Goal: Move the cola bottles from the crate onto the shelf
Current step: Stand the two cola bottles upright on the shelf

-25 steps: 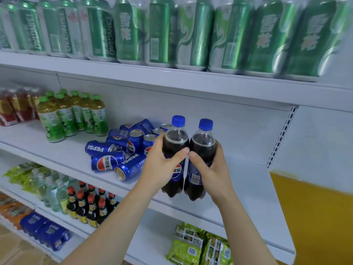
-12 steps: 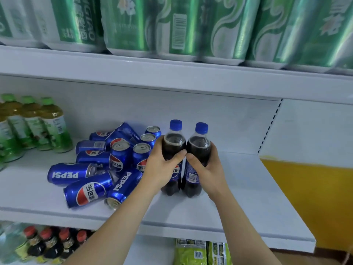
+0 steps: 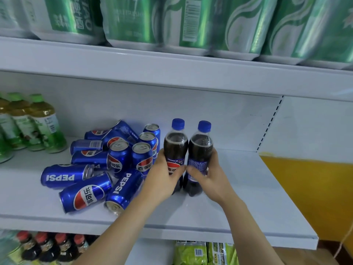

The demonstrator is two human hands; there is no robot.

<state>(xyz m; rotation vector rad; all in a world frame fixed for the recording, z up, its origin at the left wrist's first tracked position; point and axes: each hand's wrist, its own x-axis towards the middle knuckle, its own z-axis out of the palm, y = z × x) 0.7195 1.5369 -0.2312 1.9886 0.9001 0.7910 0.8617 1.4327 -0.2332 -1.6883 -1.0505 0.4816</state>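
Observation:
Two cola bottles with blue caps stand upright side by side on the white shelf [image 3: 238,213]. My left hand [image 3: 162,180] grips the left cola bottle [image 3: 175,148] around its label. My right hand [image 3: 208,175] grips the right cola bottle [image 3: 200,150] the same way. Both bottle bases touch the shelf board. The crate is out of view.
A heap of blue Pepsi cans [image 3: 107,167] lies directly left of the bottles. Green tea bottles [image 3: 38,125] stand at the far left. Green can packs [image 3: 191,25] fill the shelf above. Dark sauce bottles [image 3: 51,245] and green packets [image 3: 200,253] sit below. A yellow wall [image 3: 315,197] is at right.
The two bottles came down from above the shelf edge and moved inward until they stand on the board. My view has moved closer and lower.

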